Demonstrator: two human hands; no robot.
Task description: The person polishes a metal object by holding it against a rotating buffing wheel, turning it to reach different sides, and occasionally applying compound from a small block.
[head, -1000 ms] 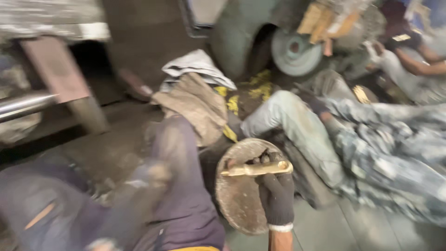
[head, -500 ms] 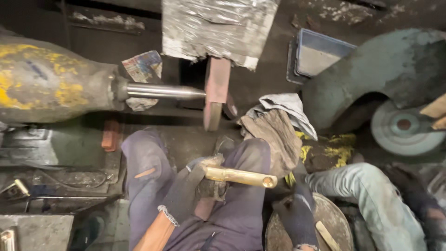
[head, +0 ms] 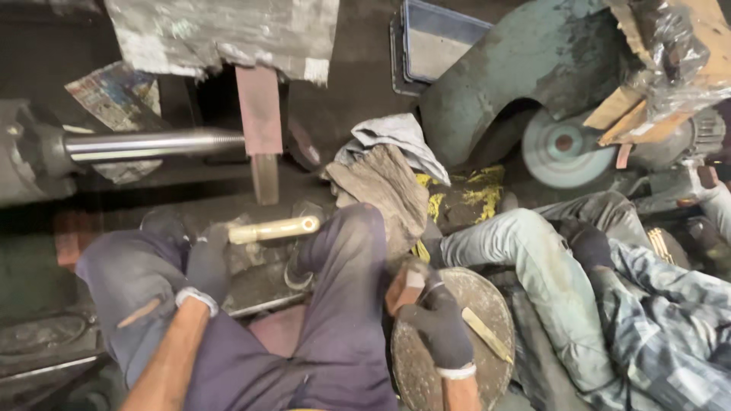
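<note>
- The brass rod [head: 272,228] lies level between the person's knees, above the dark trousers [head: 335,320].
- The left hand [head: 207,262], in a dark glove, is closed around the rod's near end.
- The right hand [head: 444,332], also gloved, grips a small reddish block [head: 402,288] over a round metal disc [head: 457,342], where a flat brass strip [head: 487,335] lies.
- Crumpled rags [head: 388,175] sit just beyond the knee.
- A co-worker's jeans-clad leg [head: 525,247] lies to the right.
- A steel shaft [head: 152,143] sticks out at left.

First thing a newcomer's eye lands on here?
The pale brass-coloured rod, held by the gloved left hand between the knees at centre. Next, the gloved right hand on the round metal disc at bottom, and the shiny steel shaft at left.
</note>
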